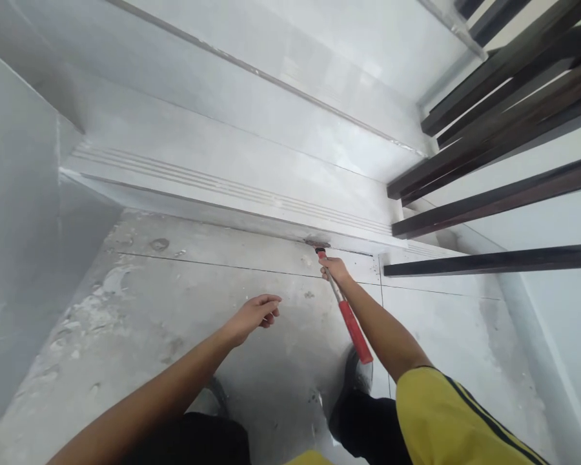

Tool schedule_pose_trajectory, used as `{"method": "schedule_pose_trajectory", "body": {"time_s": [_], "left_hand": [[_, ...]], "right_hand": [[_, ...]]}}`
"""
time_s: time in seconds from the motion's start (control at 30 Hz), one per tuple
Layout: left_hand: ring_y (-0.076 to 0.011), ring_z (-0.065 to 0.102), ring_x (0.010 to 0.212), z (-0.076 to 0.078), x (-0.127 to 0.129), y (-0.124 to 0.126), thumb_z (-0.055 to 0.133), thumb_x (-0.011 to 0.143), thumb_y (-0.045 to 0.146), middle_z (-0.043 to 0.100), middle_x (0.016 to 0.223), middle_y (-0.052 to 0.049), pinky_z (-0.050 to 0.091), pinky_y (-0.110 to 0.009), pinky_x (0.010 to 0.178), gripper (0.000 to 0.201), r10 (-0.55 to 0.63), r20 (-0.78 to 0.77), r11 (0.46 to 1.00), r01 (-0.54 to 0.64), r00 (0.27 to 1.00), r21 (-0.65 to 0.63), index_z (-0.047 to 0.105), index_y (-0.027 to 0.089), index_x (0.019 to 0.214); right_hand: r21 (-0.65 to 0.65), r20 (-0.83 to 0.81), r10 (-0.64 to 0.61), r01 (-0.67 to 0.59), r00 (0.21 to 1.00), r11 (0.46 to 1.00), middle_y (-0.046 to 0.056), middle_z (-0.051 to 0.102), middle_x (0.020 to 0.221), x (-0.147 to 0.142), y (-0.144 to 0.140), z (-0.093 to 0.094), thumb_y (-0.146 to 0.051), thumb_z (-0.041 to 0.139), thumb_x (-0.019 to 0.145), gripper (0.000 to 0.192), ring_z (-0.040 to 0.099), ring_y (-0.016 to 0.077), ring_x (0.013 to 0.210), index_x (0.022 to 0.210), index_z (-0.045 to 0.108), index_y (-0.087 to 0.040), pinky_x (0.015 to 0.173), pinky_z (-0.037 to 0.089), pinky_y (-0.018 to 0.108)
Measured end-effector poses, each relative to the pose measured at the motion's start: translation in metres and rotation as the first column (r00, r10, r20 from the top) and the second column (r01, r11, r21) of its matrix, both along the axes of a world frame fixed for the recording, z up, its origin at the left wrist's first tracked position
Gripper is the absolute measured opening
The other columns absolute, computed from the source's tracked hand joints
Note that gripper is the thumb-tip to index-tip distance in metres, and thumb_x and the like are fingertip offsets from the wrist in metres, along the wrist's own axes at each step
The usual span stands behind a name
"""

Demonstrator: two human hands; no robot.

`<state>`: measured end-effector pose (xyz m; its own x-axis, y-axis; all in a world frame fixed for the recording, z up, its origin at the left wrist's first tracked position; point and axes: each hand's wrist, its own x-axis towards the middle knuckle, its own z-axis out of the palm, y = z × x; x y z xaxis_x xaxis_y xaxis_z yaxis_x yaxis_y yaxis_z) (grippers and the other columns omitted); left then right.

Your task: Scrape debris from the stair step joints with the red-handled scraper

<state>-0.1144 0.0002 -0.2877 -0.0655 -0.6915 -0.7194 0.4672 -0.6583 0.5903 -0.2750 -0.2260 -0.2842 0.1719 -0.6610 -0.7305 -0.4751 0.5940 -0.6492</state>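
Note:
My right hand (335,270) is wrapped around a long-handled scraper (356,332), near its head. The tool has a red grip at its lower end, a bare metal shaft and a short red section under the head. Its flat blade (318,244) meets the floor at the foot of the lowest step's riser, with grey dirt around it. Off to the left, my left hand (256,315) hangs above the floor, fingers loosely bent and nothing in them.
Pale stone steps (232,184) with grooved edges rise ahead. Dark railing bars (494,213) stand on the right. Dried plaster spots and crumbs (109,290) mark the dusty tiled floor (290,361). A grey wall (24,213) bounds the left; my shoe (351,381) is below the scraper.

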Motion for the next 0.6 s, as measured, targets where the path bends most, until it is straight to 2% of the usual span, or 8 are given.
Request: {"method": "schedule_pose_trajectory", "body": {"time_s": [0.2,0.4,0.6], "left_hand": [[-0.009,0.049,0.06,-0.004,0.01,0.004,0.059,0.067,0.043,0.057,0.076,-0.001,0.04,-0.025,0.06,0.046,0.157,0.04,0.986,-0.16,0.987,0.057,0.055,0.014,0.103],[-0.0093,0.049,0.059,0.002,0.008,0.001,0.058,0.067,0.045,0.057,0.076,-0.001,0.039,-0.025,0.058,0.044,0.105,-0.007,0.994,-0.105,0.994,-0.035,0.056,0.016,0.101],[-0.0095,0.049,0.06,0.002,0.012,0.012,0.059,0.066,0.042,0.056,0.076,-0.002,0.039,-0.026,0.059,0.045,0.177,-0.005,0.982,-0.177,0.984,0.062,0.055,0.013,0.1]], "right_hand": [[-0.087,0.177,0.064,-0.049,0.982,0.995,-0.002,0.05,0.046,0.011,0.023,0.026,-0.033,0.069,0.064,0.028,0.041,0.0068,0.034,0.076,0.054,-0.013,0.03,0.03,0.017],[-0.005,0.065,-0.033,0.034,0.997,0.999,-0.003,0.045,0.039,0.045,0.03,-0.012,-0.019,0.064,0.062,0.015,0.04,0.0083,0.035,0.066,0.051,-0.013,0.03,0.033,0.019],[-0.107,0.208,0.038,-0.016,0.977,0.994,-0.003,0.05,0.045,0.049,0.043,-0.006,-0.029,0.066,0.065,0.022,0.041,0.0072,0.034,0.074,0.054,-0.014,0.031,0.033,0.018]]}}
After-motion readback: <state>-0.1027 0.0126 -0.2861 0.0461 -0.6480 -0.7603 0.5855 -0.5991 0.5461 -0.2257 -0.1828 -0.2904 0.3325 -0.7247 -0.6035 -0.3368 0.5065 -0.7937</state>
